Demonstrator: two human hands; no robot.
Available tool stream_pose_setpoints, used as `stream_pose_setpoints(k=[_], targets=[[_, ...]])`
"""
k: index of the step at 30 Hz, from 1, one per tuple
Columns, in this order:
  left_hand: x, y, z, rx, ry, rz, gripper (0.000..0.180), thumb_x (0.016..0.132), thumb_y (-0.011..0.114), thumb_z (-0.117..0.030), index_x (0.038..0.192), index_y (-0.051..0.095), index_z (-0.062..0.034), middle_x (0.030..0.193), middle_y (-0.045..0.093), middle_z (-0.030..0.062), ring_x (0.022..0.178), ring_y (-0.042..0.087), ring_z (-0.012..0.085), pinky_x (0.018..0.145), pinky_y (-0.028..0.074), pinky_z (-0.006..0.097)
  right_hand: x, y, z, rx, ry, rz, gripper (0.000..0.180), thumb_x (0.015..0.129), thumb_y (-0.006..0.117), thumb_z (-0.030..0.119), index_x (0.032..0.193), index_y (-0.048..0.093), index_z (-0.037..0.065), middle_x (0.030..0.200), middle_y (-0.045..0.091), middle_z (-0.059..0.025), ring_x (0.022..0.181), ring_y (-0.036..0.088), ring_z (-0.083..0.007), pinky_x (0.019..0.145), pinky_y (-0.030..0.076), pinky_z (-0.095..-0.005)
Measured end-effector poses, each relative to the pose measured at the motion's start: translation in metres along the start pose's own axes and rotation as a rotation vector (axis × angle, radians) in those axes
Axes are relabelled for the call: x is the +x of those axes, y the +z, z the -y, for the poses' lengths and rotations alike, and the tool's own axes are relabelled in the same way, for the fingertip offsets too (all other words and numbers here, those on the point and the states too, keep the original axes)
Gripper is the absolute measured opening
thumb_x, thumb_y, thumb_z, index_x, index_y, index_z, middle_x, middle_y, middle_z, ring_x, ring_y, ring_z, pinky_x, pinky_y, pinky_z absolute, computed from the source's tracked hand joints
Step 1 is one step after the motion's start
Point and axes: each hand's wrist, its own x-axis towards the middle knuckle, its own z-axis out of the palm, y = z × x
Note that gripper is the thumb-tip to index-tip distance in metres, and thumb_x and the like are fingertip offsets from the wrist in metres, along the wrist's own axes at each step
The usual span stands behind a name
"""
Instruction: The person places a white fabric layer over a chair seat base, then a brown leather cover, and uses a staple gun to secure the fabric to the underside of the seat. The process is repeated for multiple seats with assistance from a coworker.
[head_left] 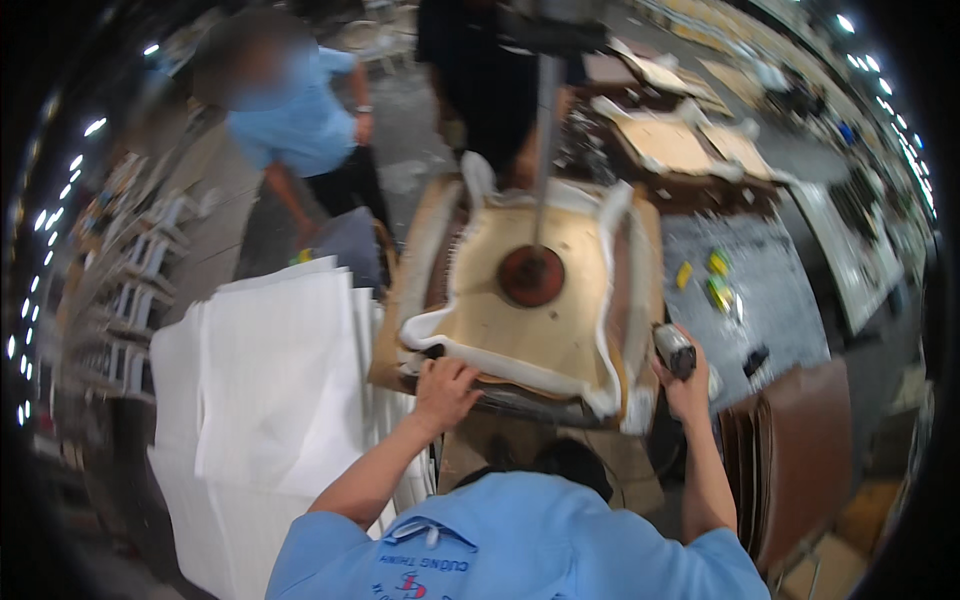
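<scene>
Plywood, pale and square with rounded corners, forms the seat panel (530, 300) lying flat on a work stand in the middle of the view, with white foam and fabric (610, 300) folded up over its edges all round. A round rust-red press disc (531, 275) on a grey vertical metal rod (546, 130) bears down on the middle of the panel. The left hand (445, 392) rests on the near left edge of the panel, fingers curled and pressed onto the white covering there. The right hand (686, 385) is at the near right corner, closed around a grey cylindrical hand tool (676, 350) whose upper end sticks out above the fist, just beside the fabric edge. To the left of the stand lies a stack of large white sheets (265, 390). To the right is a grey tabletop (770, 290) bearing small yellow and green objects (716, 280), and brown panels (790, 460) stand on edge near the right forearm. Further back, more padded panels (680, 145) lie on a dark bench. A person in a light blue shirt (295, 120) bends over at upper left, well apart from the stand.
</scene>
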Motion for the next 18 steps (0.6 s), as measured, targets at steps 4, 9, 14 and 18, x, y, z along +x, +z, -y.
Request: stream_pose_setpoints(k=[4, 9, 14, 18], targets=[[0.013, 0.003, -0.017, -0.027, 0.082, -0.042, 0.04, 0.085, 0.086, -0.033, 0.117, 0.074, -0.0132, 0.112, 0.069, 0.0046, 0.114, 0.061, 0.0271, 0.099, 0.037, 0.048, -0.057, -0.026, 0.013, 0.289, 0.228, 0.026, 0.066, 0.088, 0.092, 0.016, 0.146, 0.063, 0.001, 0.131, 0.074, -0.0082, 0.121, 0.067, -0.019, 0.109, 0.051, -0.0359], [0.033, 0.018, -0.046, -0.085, 0.222, 0.013, 0.037, 0.087, 0.084, -0.032, 0.117, 0.073, -0.0132, 0.104, 0.066, 0.0051, 0.103, 0.062, 0.0268, 0.093, 0.04, 0.046, -0.11, -0.018, 0.017, 0.432, 0.465, 0.167, 0.068, 0.085, 0.093, 0.013, 0.146, 0.064, 0.004, 0.134, 0.072, -0.0071, 0.121, 0.066, -0.015, 0.108, 0.052, -0.0335], [0.096, 0.049, -0.101, -0.256, 0.406, 0.11, 0.032, 0.088, 0.082, -0.027, 0.114, 0.072, -0.012, 0.099, 0.066, 0.0091, 0.102, 0.065, 0.0321, 0.09, 0.05, 0.047, -0.1, 0.02, 0.005, 0.356, 0.376, 0.177, 0.067, 0.085, 0.091, 0.011, 0.146, 0.064, 0.004, 0.135, 0.073, -0.0105, 0.124, 0.068, -0.0179, 0.11, 0.052, -0.0355], [0.132, 0.077, -0.124, -0.268, 0.45, 0.192, 0.022, 0.089, 0.081, -0.025, 0.102, 0.073, -0.0093, 0.093, 0.068, 0.0129, 0.094, 0.068, 0.0354, 0.085, 0.054, 0.05, -0.086, 0.034, 0.0, 0.272, 0.368, 0.147, 0.067, 0.085, 0.092, 0.013, 0.146, 0.065, 0.005, 0.136, 0.074, -0.0135, 0.125, 0.07, -0.0227, 0.109, 0.053, -0.038]])
